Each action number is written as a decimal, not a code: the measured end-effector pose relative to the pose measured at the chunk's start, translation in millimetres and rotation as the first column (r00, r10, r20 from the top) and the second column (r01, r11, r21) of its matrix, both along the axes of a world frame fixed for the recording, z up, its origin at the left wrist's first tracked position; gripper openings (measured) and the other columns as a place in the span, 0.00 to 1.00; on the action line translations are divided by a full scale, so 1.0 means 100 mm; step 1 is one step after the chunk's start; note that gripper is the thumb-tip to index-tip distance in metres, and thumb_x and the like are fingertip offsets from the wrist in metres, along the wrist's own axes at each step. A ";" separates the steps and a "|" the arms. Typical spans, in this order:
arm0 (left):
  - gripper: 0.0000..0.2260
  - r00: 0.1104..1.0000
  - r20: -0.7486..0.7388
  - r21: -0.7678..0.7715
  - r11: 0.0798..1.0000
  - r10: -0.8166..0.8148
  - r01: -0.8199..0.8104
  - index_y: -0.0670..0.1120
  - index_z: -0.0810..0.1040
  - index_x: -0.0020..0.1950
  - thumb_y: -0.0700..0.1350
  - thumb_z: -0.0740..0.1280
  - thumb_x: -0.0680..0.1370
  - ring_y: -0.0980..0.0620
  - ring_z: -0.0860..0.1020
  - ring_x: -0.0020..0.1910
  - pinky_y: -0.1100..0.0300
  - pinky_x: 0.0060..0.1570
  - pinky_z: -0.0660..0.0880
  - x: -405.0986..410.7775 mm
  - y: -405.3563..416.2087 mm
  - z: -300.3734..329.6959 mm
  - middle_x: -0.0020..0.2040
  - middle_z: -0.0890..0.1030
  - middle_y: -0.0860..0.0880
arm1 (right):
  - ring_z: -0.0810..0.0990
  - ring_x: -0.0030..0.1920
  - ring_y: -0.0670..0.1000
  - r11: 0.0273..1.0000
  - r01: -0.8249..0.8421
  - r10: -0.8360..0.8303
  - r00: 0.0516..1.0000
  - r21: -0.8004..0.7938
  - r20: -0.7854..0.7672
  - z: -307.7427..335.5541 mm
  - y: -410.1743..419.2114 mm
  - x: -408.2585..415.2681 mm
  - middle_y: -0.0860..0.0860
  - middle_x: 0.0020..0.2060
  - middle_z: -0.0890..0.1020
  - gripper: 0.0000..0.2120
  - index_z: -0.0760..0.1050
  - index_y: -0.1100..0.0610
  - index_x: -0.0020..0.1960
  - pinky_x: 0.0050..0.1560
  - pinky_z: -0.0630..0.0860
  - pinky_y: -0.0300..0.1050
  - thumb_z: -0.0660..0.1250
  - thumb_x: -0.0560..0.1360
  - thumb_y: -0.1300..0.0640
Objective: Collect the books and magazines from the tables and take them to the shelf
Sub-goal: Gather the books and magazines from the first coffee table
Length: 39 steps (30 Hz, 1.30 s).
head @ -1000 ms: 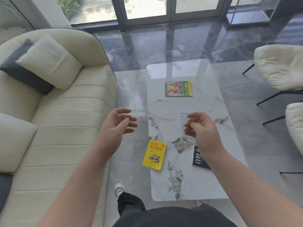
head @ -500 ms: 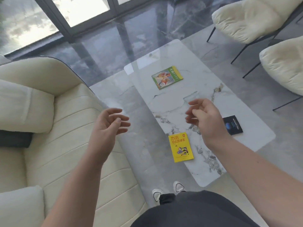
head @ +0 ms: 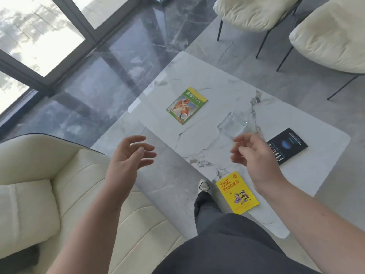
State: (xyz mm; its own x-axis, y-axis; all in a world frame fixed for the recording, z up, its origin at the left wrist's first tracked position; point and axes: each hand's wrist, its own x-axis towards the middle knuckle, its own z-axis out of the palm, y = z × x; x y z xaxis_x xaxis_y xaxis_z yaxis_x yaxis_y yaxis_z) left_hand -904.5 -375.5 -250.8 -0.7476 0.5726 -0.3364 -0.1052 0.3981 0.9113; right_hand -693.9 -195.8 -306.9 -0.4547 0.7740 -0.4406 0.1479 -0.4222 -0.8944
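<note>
Above the table (head: pixel 227 91), both hands are hovering, fingers loosely spread, holding nothing. The yellow book (head: pixel 237 192) is lying just below the right hand (head: pixel 254 155); the left hand (head: pixel 128 157) is hanging off the table's edge.

The right hand (head: pixel 254 157) covers part of the marble table (head: pixel 207 135), both cream chairs (head: pixel 256 12) run off the top and right edges, the sofa (head: pixel 49 184) off the left, and the black book (head: pixel 286 145) carries print too small to read.

The yellow book (head: pixel 237 192) at the table's near edge, about six o'clock, reads 办法总比困难多 in red. The green magazine (head: pixel 186 105) at twelve o'clock carries the white characters 意林 on its band. The dark book (head: pixel 287 145) at three o'clock has large white lettering I cannot make out.
</note>
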 end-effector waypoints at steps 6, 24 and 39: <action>0.11 0.996 -0.001 -0.078 0.993 -0.088 0.088 0.42 0.74 0.61 0.33 0.57 0.82 0.46 0.83 0.47 0.50 0.50 0.80 -0.93 0.64 -0.22 0.49 0.82 0.44 | 0.76 0.33 0.50 0.992 0.083 -0.082 0.996 -0.093 0.018 -0.22 0.37 -1.00 0.51 0.35 0.78 0.15 0.76 0.57 0.48 0.42 0.79 0.46 0.54 0.76 0.72; 0.19 0.952 0.090 -0.348 0.886 -0.294 0.306 0.47 0.78 0.51 0.27 0.54 0.77 0.43 0.81 0.55 0.49 0.58 0.79 -3.20 2.86 -4.12 0.49 0.82 0.46 | 0.79 0.38 0.54 0.804 0.497 -0.402 0.859 -0.327 0.317 -3.67 1.15 -3.22 0.54 0.37 0.82 0.13 0.76 0.58 0.46 0.44 0.79 0.46 0.55 0.76 0.70; 0.12 0.780 0.068 -0.710 0.519 -0.623 0.477 0.44 0.74 0.61 0.39 0.61 0.78 0.45 0.77 0.41 0.60 0.32 0.72 -4.12 3.47 -5.68 0.48 0.79 0.45 | 0.73 0.42 0.54 0.807 0.552 -0.332 0.718 -0.210 0.611 -5.17 1.43 -4.41 0.49 0.39 0.76 0.05 0.75 0.54 0.46 0.31 0.64 0.41 0.61 0.75 0.60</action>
State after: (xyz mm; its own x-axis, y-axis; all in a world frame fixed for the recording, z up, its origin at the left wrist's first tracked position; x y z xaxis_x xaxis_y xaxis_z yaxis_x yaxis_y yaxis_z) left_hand -1316.4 -28.9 -818.6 -0.4467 0.5655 -0.6933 0.4781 0.8058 0.3493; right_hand -1134.5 -52.6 -824.3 0.2873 0.5606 -0.7766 0.2518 -0.8265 -0.5035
